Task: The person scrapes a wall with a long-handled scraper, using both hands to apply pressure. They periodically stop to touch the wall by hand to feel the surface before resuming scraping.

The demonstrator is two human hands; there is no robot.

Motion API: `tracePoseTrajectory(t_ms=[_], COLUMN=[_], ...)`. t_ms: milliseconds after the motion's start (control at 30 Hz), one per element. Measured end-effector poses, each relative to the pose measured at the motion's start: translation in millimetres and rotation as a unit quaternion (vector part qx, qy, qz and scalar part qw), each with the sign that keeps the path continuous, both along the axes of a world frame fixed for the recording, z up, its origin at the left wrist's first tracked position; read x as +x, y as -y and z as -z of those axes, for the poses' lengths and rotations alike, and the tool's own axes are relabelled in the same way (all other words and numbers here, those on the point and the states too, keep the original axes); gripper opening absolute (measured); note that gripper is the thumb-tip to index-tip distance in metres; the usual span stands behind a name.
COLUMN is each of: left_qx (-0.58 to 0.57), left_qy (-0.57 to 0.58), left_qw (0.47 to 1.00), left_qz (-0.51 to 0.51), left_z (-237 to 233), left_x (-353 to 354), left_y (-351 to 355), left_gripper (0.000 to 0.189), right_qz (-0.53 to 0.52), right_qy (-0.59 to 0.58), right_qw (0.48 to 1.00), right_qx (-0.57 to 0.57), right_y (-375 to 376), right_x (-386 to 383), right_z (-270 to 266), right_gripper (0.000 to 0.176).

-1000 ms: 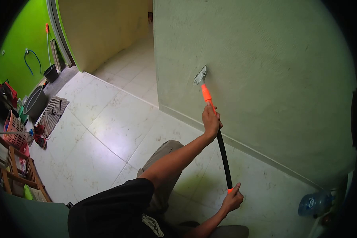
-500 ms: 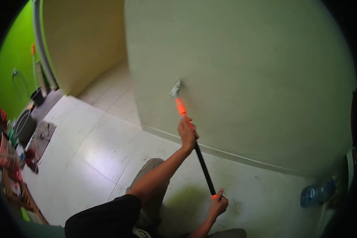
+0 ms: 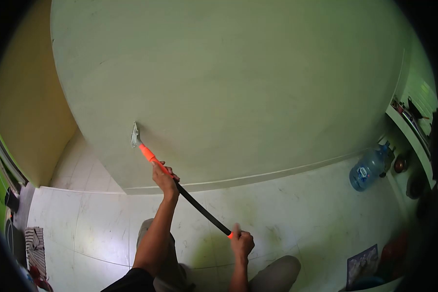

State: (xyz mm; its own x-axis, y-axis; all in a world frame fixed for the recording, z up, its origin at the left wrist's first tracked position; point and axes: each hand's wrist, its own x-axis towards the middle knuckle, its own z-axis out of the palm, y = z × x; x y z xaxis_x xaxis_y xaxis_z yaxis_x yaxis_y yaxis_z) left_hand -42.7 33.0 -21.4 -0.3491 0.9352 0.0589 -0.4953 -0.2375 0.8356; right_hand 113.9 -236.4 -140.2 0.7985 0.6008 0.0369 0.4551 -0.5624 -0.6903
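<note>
L hand (image 3: 165, 181) fingers wrapped rnd upper pole (image 3: 199, 207), R hand (image 3: 242, 243) fingers curled abt its lower end; tool head (image 3: 135, 135) just beyond L fingers, at wall (image 3: 238, 97). Prob. best: head flat, even pressure.

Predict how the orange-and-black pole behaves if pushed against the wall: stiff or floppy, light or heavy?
Probably stiff: the pole looks bowed, but the baseboard curves too, suggesting lens distortion. Likely light for its length, being slim. Its small head could twist under sideways force, sitting at the far end.
</note>
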Motion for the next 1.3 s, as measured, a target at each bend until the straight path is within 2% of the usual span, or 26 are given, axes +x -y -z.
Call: tracePoseTrajectory(t_ms=[333, 433, 533, 633, 700, 767, 833, 867, 900, 933, 967, 1033, 1133, 1267, 1300], left_qx=[0.0, 0.002, 0.017, 0.058, 0.072, 0.096, 0.09, 0.13, 0.171, 0.223, 0.211, 0.203, 0.159, 0.202, 0.183], left_qy=[-0.026, -0.032, -0.037, -0.048, -0.059, -0.088, -0.103, -0.126, -0.147, -0.22, -0.222, -0.213, -0.201, -0.24, -0.202], left_qw=[1.0, 0.999, 0.999, 0.996, 0.991, 0.977, 0.939, 0.913, 0.883, 0.847, 0.836, 0.82, 0.762, 0.706, 0.696], left_qz=[-0.005, -0.003, 0.012, 0.053, 0.093, 0.166, 0.316, 0.366, 0.412, 0.428, 0.455, 0.49, 0.595, 0.635, 0.664], left_z=[-2, -4, -13, -28, -36, -37, -53, -53, -55, -65, -69, -61, -64, -80, -77], left_x=[-1, -1, 1, 4, 17, 38, 47, 51, 54, 49, 44, 40, 27, 8, 7], left_y=[4, 6, 18, 43, 61, 87, 117, 122, 125, 130, 130, 123, 120, 126, 125], left_gripper=[0.058, 0.057, 0.057, 0.055, 0.053, 0.05, 0.05, 0.05, 0.051, 0.05, 0.051, 0.053, 0.056, 0.056, 0.056], right_qz=[0.002, -0.002, -0.053, -0.161, -0.248, -0.285, -0.243, -0.222, -0.211, -0.153, -0.094, -0.062, -0.044, -0.037, -0.04], right_qy=[0.002, -0.037, -0.033, -0.236, -0.303, -0.283, -0.184, -0.132, -0.148, -0.165, -0.188, -0.241, -0.222, -0.155, -0.157], right_qw=[1.0, 0.999, 0.997, 0.953, 0.893, 0.869, 0.891, 0.897, 0.896, 0.886, 0.868, 0.855, 0.826, 0.796, 0.785], right_qx=[-0.015, -0.033, -0.043, 0.105, 0.222, 0.29, 0.338, 0.358, 0.363, 0.405, 0.449, 0.455, 0.516, 0.583, 0.598], right_y=[1, 1, -2, -6, -16, -22, -24, -26, -25, -31, -40, -35, -56, -88, -96], right_x=[-5, -5, -6, -28, -44, -56, -64, -67, -63, -58, -49, -40, -10, 13, 12], right_z=[2, 5, 16, -12, -24, -58, -99, -110, -112, -119, -129, -190, -223, -275, -291], right_gripper=[0.063, 0.067, 0.065, 0.056, 0.036, 0.038, 0.045, 0.048, 0.051, 0.051, 0.052, 0.048, 0.035, 0.028, 0.027])
